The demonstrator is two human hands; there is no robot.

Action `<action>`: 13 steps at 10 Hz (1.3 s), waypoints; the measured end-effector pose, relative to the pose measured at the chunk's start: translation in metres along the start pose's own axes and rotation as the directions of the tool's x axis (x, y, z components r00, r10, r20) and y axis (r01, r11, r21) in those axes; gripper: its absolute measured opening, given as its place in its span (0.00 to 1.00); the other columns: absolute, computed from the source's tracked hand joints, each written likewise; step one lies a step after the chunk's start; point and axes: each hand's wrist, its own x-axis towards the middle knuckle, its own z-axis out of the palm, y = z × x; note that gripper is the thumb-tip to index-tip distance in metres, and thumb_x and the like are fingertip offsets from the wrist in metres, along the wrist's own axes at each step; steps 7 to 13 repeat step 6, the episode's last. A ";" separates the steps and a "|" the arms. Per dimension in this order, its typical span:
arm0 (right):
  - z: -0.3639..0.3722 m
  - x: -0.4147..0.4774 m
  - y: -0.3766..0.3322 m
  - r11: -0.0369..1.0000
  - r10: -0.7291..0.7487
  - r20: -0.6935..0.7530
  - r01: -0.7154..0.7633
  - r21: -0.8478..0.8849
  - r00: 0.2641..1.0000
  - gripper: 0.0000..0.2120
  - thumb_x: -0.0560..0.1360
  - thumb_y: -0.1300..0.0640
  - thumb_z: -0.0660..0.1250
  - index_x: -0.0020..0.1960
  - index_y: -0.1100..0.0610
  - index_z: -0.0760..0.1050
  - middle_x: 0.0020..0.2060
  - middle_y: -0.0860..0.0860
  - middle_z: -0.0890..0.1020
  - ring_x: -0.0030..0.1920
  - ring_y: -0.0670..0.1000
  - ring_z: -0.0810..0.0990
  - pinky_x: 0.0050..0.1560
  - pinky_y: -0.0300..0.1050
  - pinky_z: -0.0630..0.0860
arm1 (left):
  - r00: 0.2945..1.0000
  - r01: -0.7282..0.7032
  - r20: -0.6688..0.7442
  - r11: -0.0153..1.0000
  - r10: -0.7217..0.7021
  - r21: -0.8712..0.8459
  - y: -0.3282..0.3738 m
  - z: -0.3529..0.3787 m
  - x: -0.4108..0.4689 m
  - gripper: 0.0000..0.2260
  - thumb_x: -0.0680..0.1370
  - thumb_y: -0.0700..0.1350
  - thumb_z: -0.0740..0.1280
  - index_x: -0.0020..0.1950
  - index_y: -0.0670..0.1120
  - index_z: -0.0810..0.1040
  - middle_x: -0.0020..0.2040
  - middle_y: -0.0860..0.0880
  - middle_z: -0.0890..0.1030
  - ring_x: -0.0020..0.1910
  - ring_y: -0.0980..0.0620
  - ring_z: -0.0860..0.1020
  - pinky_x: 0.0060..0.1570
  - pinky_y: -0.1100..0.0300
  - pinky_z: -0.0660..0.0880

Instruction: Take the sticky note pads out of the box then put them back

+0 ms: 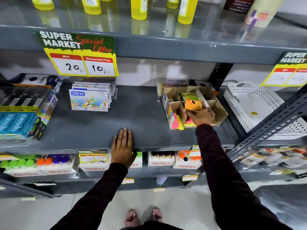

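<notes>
Right hand (200, 115) holds an orange sticky note pad (193, 104), with the fingers closed around its bottom edge. The pad is up over the middle of the cardboard box (219, 112), just above the dividers. The box sits on the grey shelf (141, 117), near its right end. It has little walls inside that split it into parts. A green sticky note pad (189, 95) sits in a part farther back. Pink and yellow pads (177, 122) stand in the front part, just beside the hand.

The left hand (123, 146) lies flat on the front edge of the shelf, fingers straight and close together. It holds nothing. It is well apart from the box.

A pack of crayons (88, 100) stands on the shelf to the left of the box. A yellow and green price sign (79, 53) hangs from the shelf above it. A white basket (252, 105) with small holes sits to the right of the box. Yellow bottles (138, 8) stand on the top shelf. Both arms wear dark sleeves (221, 163).
</notes>
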 end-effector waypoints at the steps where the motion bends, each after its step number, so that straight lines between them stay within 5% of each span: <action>1: 0.014 -0.001 0.002 1.000 0.014 0.033 -0.014 0.014 0.999 0.36 0.76 0.37 0.57 0.71 0.65 0.64 0.70 0.66 0.68 0.72 0.65 0.62 0.72 0.58 0.59 | 1.000 -0.015 0.015 1.000 0.014 0.012 0.000 -0.002 0.000 0.45 0.57 0.52 0.80 0.68 0.34 0.68 0.66 0.32 0.70 0.66 0.35 0.69 0.62 0.38 0.67; 2: 0.025 -0.008 0.004 0.999 0.027 -0.083 -0.030 -0.038 0.996 0.29 0.81 0.47 0.55 0.72 0.68 0.61 0.71 0.70 0.62 0.74 0.66 0.57 0.75 0.56 0.51 | 0.999 -0.034 0.031 0.998 0.032 0.051 -0.002 -0.002 0.000 0.46 0.57 0.54 0.80 0.68 0.34 0.68 0.66 0.32 0.70 0.66 0.35 0.69 0.62 0.39 0.66; 3: 0.028 -0.012 0.004 0.994 0.015 -0.104 -0.026 -0.104 0.994 0.30 0.80 0.46 0.57 0.72 0.68 0.61 0.71 0.70 0.62 0.74 0.65 0.57 0.75 0.55 0.52 | 0.998 -0.010 0.066 0.997 0.005 0.073 -0.001 -0.002 0.002 0.46 0.57 0.54 0.80 0.68 0.33 0.68 0.66 0.31 0.70 0.66 0.35 0.69 0.62 0.38 0.65; 5: 0.019 -0.016 0.001 0.992 0.054 -0.043 -0.058 -0.112 0.998 0.29 0.80 0.46 0.56 0.74 0.64 0.59 0.74 0.66 0.58 0.76 0.64 0.54 0.75 0.57 0.55 | 0.970 0.108 0.203 0.985 -0.133 0.132 0.022 -0.024 0.001 0.47 0.71 0.61 0.68 0.75 0.36 0.48 0.75 0.34 0.50 0.74 0.38 0.49 0.72 0.43 0.51; 6: 0.011 -0.028 -0.011 0.997 -0.012 -0.089 0.005 -0.079 0.996 0.26 0.79 0.52 0.58 0.72 0.65 0.61 0.72 0.66 0.62 0.73 0.65 0.60 0.71 0.60 0.61 | 0.938 0.158 0.301 0.985 -0.173 0.076 0.039 -0.057 0.016 0.46 0.69 0.61 0.70 0.75 0.40 0.53 0.75 0.36 0.54 0.73 0.39 0.54 0.69 0.46 0.56; 13: 0.011 -0.028 -0.011 0.997 -0.012 -0.089 0.005 -0.079 0.996 0.26 0.79 0.52 0.58 0.72 0.65 0.61 0.72 0.66 0.62 0.73 0.65 0.60 0.71 0.60 0.61 | 0.938 0.158 0.301 0.985 -0.173 0.076 0.039 -0.057 0.016 0.46 0.69 0.61 0.70 0.75 0.40 0.53 0.75 0.36 0.54 0.73 0.39 0.54 0.69 0.46 0.56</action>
